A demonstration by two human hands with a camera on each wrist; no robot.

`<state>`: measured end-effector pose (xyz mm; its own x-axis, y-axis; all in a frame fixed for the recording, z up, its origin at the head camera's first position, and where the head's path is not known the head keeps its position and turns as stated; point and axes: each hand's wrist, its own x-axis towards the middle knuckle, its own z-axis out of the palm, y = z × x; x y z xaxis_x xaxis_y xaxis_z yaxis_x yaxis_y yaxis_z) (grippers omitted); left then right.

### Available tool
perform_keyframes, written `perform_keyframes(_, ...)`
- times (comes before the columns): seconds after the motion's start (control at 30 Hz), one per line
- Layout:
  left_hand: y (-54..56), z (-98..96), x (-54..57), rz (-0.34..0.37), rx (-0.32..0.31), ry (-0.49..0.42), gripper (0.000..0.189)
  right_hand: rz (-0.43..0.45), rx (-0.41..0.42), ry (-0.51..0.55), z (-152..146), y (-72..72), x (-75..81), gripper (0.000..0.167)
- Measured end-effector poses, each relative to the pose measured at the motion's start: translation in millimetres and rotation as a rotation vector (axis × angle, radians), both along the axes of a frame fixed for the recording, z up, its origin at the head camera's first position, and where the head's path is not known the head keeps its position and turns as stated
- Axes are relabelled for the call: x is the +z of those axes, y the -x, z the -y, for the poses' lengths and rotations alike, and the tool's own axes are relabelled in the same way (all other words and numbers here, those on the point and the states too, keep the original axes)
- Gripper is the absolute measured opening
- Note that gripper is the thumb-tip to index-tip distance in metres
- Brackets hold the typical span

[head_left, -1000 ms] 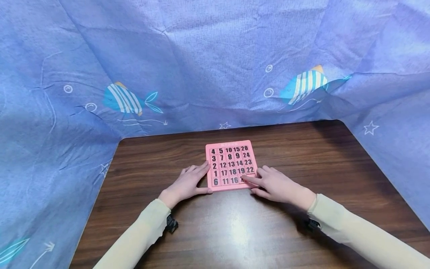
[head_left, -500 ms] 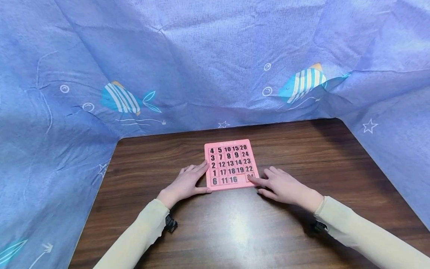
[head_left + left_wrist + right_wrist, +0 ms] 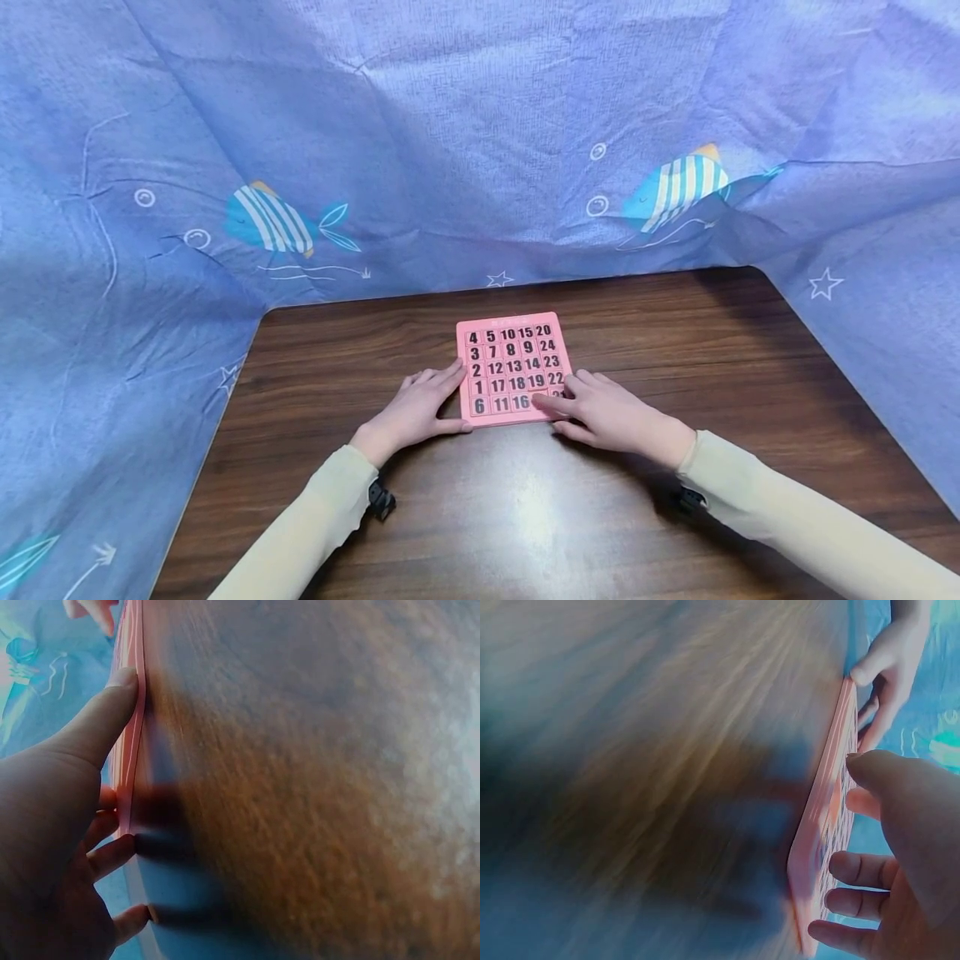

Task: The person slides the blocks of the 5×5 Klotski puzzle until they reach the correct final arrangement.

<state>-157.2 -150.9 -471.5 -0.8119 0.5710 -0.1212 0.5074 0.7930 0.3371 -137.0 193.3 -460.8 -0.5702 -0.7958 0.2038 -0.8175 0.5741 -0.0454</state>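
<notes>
A pink number slide puzzle (image 3: 517, 320) lies on the table, its tiles marked with black numbers. My left hand (image 3: 416, 408) holds its left side, thumb at the near left corner and fingers along the edge. In the left wrist view, the thumb and fingertips touch the pink rim (image 3: 129, 769). My right hand (image 3: 618, 417) reaches over the near right corner, index fingertip touching the bottom row between tile 16 (image 3: 521, 402) and the partly hidden tile 21 (image 3: 558, 396). Its other fingers hang loosely bent beside the puzzle in the right wrist view.
The dark wooden table (image 3: 360, 342) has a bright glare patch near the front. Behind and beside it hangs a blue cloth (image 3: 465, 125) printed with fish. A black wrist device (image 3: 382, 498) sits under the left cuff, and another (image 3: 692, 500) under the right.
My right index finger has slid tile 21 rightward into the corner, leaving a gap beside tile 16. Then the finger has come back left to that gap. My left hand has stayed in place.
</notes>
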Motion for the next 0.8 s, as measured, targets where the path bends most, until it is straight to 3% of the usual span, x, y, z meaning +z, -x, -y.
perform_keyframes(0.37, -0.7, 1.7, 0.2, -0.001, -0.006, 0.009, 0.096, 0.011, 0.033, -0.07, 31, 1.5, 0.6, 0.05)
perform_keyframes(0.8, -0.3, 1.8, 0.3, 0.002, -0.005, 0.0, 0.095, 0.003, -0.028, -0.05, 0, -3.3, -2.4, 0.05)
